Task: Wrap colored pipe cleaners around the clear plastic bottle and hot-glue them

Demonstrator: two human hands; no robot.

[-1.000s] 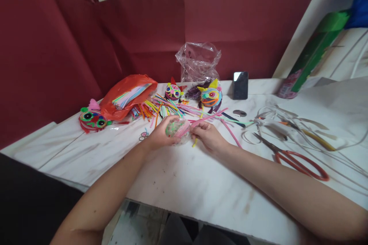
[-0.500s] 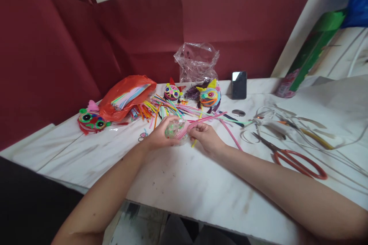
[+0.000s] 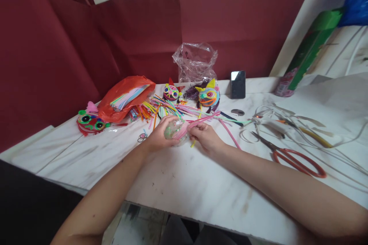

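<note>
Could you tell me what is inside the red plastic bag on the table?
The red plastic bag holds a bundle of pastel pipe cleaners poking out of its open mouth; how far they run inside is hidden by the plastic.

Bare tabletop [image 3: 184, 183] nearside; pipe-cleaner pile [image 3: 161, 108] beyond, scissors [image 3: 290, 155] rightward.

Bare forearms, seemingly no sleeves

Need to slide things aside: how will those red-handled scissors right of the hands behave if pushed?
The red-handled scissors look like stiff metal, so they would probably slide flat across the smooth marble table without rolling. Their blades lie close to the white cords, so a push may well drag those along.
</note>
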